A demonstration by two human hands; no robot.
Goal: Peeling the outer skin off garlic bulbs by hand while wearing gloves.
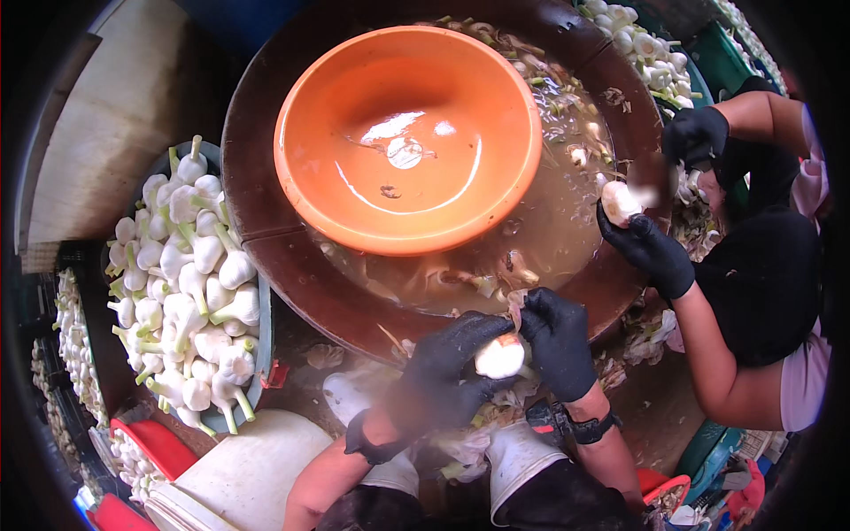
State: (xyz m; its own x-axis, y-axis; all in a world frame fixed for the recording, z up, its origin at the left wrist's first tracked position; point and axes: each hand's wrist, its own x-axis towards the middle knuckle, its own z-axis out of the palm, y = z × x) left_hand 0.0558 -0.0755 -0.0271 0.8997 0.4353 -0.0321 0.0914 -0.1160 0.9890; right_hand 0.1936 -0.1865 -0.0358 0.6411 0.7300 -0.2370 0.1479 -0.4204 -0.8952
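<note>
In a black glove, my left hand [445, 372] holds a white garlic bulb [499, 357] at the lower middle of the view. Part of this hand is blurred. My right hand [556, 342], gloved in black too, is just right of the bulb, its fingertips pinching a strip of papery garlic skin [516, 306] above it. Both hands are at the near rim of a large round brown tub [285, 265], which holds murky water with bits of skin and stalk. An orange plastic basin [408, 226] rests in the tub, with a few scraps inside.
A container heaped with garlic bulbs [192, 265] stands at the left, beside a white lid-like surface [246, 471]. At the right, a co-worker's gloved hand [647, 252] holds another bulb [621, 202]. More garlic [647, 50] fills a container at the upper right. Peeled skins [465, 451] lie between my boots.
</note>
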